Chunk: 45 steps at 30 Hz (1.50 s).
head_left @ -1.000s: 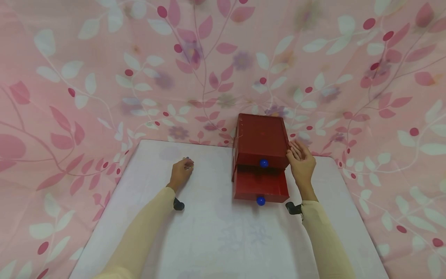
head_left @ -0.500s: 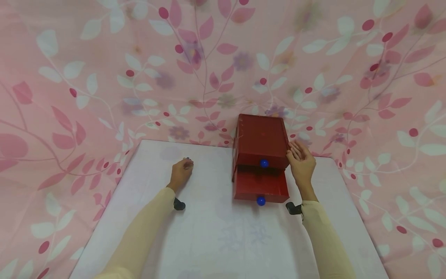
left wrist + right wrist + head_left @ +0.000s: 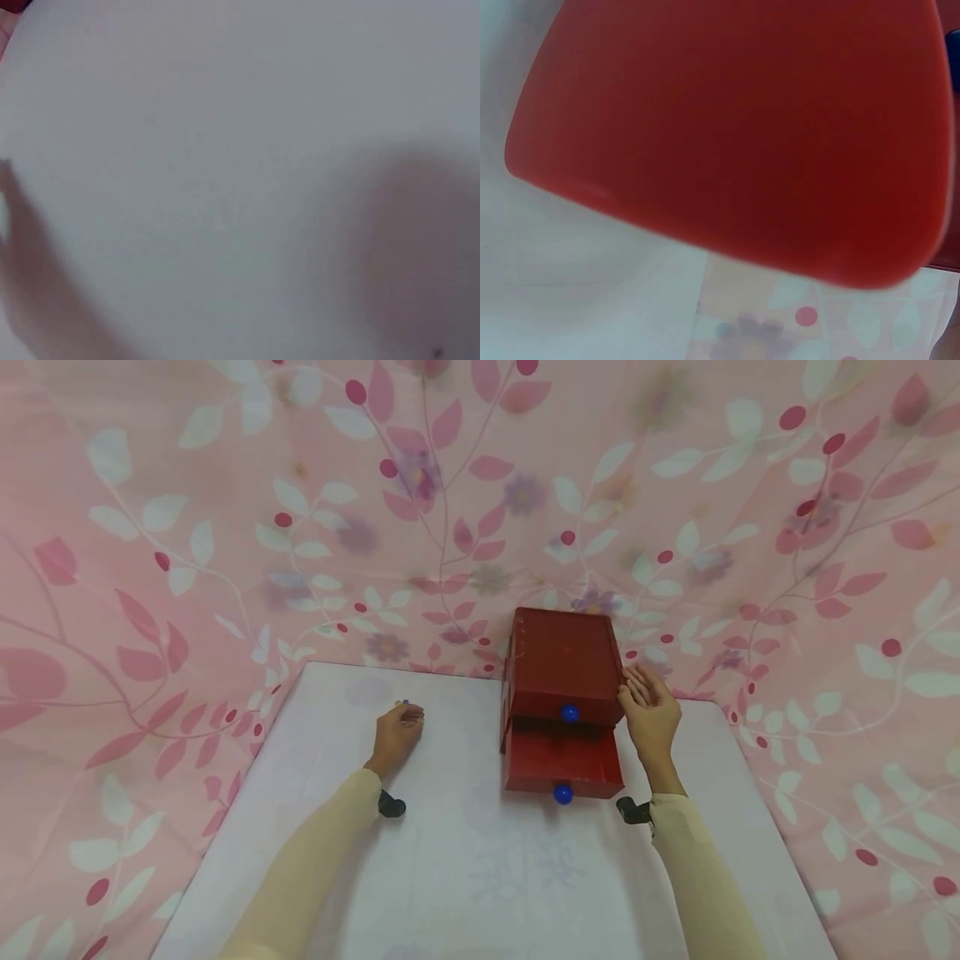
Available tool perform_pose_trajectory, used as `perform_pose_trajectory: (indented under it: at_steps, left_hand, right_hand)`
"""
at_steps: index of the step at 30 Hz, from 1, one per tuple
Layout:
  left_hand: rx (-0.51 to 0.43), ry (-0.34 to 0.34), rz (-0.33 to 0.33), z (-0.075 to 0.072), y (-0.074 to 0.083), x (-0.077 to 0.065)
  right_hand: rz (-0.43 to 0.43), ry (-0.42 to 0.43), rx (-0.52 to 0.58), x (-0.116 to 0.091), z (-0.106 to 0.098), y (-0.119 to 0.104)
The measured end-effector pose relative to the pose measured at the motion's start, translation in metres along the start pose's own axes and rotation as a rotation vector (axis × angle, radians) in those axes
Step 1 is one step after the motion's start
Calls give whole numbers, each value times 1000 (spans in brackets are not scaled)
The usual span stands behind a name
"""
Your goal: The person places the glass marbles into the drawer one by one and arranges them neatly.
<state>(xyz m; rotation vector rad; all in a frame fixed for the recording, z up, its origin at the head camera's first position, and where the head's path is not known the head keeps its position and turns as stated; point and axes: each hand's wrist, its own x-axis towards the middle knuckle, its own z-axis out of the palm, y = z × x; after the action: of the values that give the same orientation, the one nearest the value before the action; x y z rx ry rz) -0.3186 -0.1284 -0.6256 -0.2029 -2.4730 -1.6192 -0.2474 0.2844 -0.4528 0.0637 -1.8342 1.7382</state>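
Note:
A red two-drawer box (image 3: 566, 656) stands at the back of the table, right of centre. Its lower drawer (image 3: 562, 756) is pulled out and its upper one is closed. My right hand (image 3: 649, 706) rests at the box's right side, fingers fairly straight against it. In the right wrist view the drawer's red side (image 3: 735, 135) fills most of the picture. My left hand (image 3: 397, 739) is over the table on the left, fingers loosely bent. Just beyond its fingers lies a tiny yellow and blue thing (image 3: 402, 702). The left wrist view shows blurred fingers (image 3: 37, 285) with nothing between them.
Each drawer has a round blue knob (image 3: 563, 794) in front. A white cloth (image 3: 465, 860) covers the table. Pink flowered fabric (image 3: 450, 510) hangs behind it and along both sides. Black camera mounts (image 3: 392, 805) sit at both wrists.
My left hand has drawn back slightly towards me and right, leaving the tiny thing uncovered beyond its fingers. My right hand and the box stay put; the head view has shifted slightly.

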Motion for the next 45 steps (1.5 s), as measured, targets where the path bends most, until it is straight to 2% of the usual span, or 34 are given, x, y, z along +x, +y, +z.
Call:
perform_pose_trajectory:
  at_steps: [7,17,25,30,33,39,45]
  left_hand:
    - [-32,7,64,1,12,1]
    - [-94,-2,82,11,23,2]
    - [-194,1,146,20,36,0]
    - [-200,31,160,24,51,0]
    - [-232,44,179,25,66,-2]
    - [-296,5,197,20,103,-9]
    - [-340,-39,227,22,117,-12]
  right_hand:
    - [10,-1,7,-1,-1,2]
    - [4,-1,14,1,-2,3]
    - [3,-2,2,0,-1,3]
    - [-3,-3,8,0,-2,2]
    - [-2,-2,6,0,-2,1]
    - [4,-4,1,0,-2,1]
    - [4,-1,-2,0,-2,2]
